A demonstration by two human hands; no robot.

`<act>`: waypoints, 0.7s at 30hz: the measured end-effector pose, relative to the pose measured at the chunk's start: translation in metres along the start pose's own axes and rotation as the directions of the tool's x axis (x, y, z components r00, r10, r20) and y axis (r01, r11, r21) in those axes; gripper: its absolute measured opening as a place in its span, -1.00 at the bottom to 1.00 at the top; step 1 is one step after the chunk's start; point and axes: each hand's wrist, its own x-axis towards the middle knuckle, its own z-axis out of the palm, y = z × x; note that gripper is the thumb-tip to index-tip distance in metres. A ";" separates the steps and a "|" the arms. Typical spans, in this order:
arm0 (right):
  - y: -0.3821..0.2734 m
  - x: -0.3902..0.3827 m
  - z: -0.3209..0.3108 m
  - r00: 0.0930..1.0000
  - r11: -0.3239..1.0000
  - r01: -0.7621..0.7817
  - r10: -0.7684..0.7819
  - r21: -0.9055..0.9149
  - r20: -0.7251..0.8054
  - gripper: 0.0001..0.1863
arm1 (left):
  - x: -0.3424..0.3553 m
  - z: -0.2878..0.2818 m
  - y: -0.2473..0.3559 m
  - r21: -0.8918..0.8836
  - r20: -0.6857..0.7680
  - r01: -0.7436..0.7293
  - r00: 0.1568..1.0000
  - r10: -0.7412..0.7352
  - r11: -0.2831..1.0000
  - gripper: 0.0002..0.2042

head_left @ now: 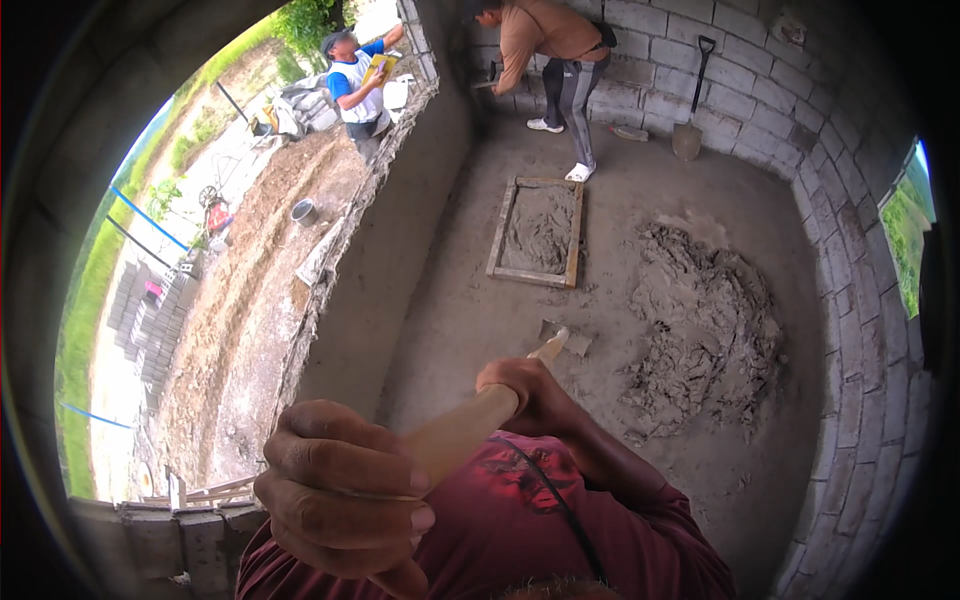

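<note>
The left hand [345, 490], large at the lower left of the frame, is curled closed around the near end of a pale wooden handle [462, 428]. The right hand [525, 388], at the centre, is closed in a fist around the same handle further along, its forearm coming in from the lower right. The handle slants from the lower left up to the right, ending just above the centre at a grey metal blade [577, 344] that is down at the floor [750, 190]; the blade's exact outline is hard to make out against the grey. Below the hands is the wearer's dark red shirt [640, 540].

Right of the blade and apart from it, a rough heap of wet grey mortar [705, 320] spreads over the floor. Above the blade, a rectangular wooden frame [532, 279] lies flat with more grey mix [540, 228] inside it. At the top centre, a co-worker in a brown top [535, 40] bends toward the wall on the left. A shovel [688, 138] leans upright against the block wall [850, 290] at the upper right. Through the opening at the upper left, another person [358, 90] stands outside holding something yellow [380, 67]; a bucket [304, 211] and stacked grey blocks [150, 325] lie further down.
</note>
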 end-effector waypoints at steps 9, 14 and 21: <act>-0.002 0.001 -0.002 1.000 1.000 -0.010 0.010 -0.006 0.001 -0.61 | 0.002 0.003 0.000 -0.005 0.003 0.001 1.000 -0.001 1.000 -0.85; -0.004 0.005 -0.005 0.998 0.999 0.053 -0.054 -0.010 -0.023 -0.64 | 0.001 0.012 0.004 0.028 -0.097 0.046 0.994 -0.043 0.999 -0.84; -0.006 0.007 -0.007 0.998 0.998 0.054 -0.054 0.019 -0.032 -0.65 | 0.005 0.006 -0.003 -0.011 -0.008 0.011 1.000 -0.011 1.000 -0.83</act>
